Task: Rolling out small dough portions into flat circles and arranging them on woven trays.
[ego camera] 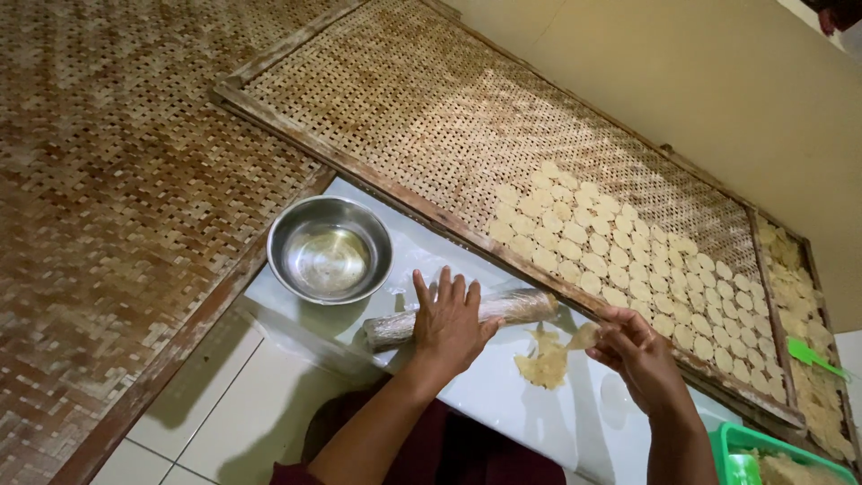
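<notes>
My left hand (450, 321) lies flat, fingers spread, on a plastic-wrapped rolling pin (512, 308) lying on a clear plastic sheet (503, 395) on the floor. My right hand (634, 346) pinches a thin pale piece of dough (583, 337) just above the sheet. A ragged sheet of flattened dough (542, 362) lies below the rolling pin, between my hands. Beyond it a woven bamboo tray (431, 108) holds several rows of small round dough discs (628, 260).
A steel bowl (329, 249) with a little liquid stands left of the rolling pin. A second woven tray (108, 198) lies at left. Dough scraps (813, 359) and a green scraper (808, 353) lie at the right end. A green basket (772, 454) with dough shows at the bottom right.
</notes>
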